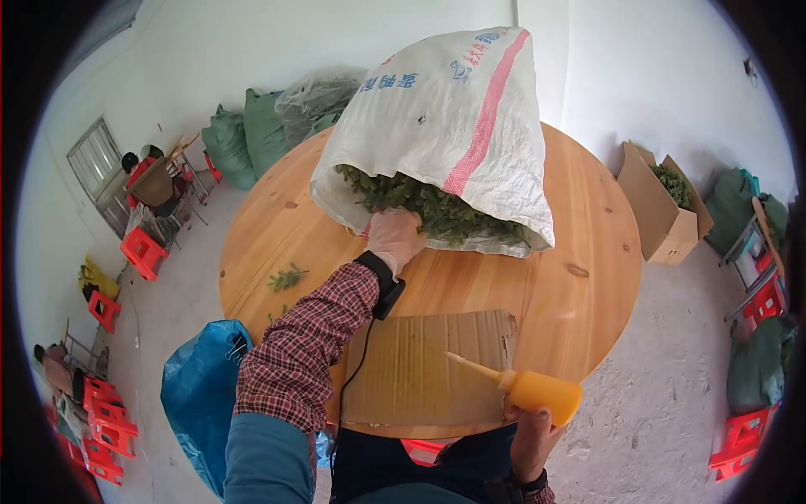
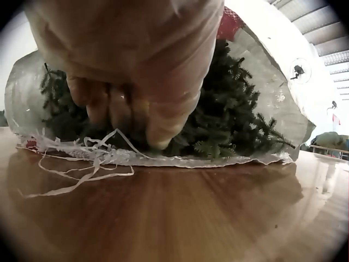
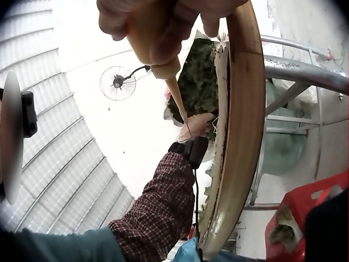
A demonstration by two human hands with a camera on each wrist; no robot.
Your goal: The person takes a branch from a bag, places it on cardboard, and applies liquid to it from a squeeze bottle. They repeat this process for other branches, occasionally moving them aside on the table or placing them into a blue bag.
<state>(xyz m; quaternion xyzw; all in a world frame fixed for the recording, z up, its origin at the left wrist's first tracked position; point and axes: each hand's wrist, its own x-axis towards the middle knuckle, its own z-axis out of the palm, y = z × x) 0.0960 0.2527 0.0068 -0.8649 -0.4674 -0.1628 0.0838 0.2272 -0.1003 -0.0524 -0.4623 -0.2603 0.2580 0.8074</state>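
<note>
A white woven sack (image 1: 420, 109) lies on the round table with its mouth towards me, full of green sprigs (image 1: 437, 210). At the left of that mouth my gloved left hand (image 1: 395, 238) pinches the sprigs; in the left wrist view the hand (image 2: 131, 65) has its fingers curled down among the greenery (image 2: 223, 109), the tips partly hidden. My right hand (image 1: 535, 441) grips a yellow squeeze bottle (image 1: 546, 396) near the table's front edge. The bottle's thin nozzle points up and left, over a flat piece of cardboard (image 1: 428, 370).
Loose sprigs (image 1: 287, 277) lie on the wooden table (image 1: 588, 269), left of the cardboard. A blue bag (image 1: 197, 386) hangs at the table's left front edge. Behind stand green sacks (image 1: 231, 147); an open carton (image 1: 663, 202) is on the right. Red stools (image 1: 144, 254) stand around the floor.
</note>
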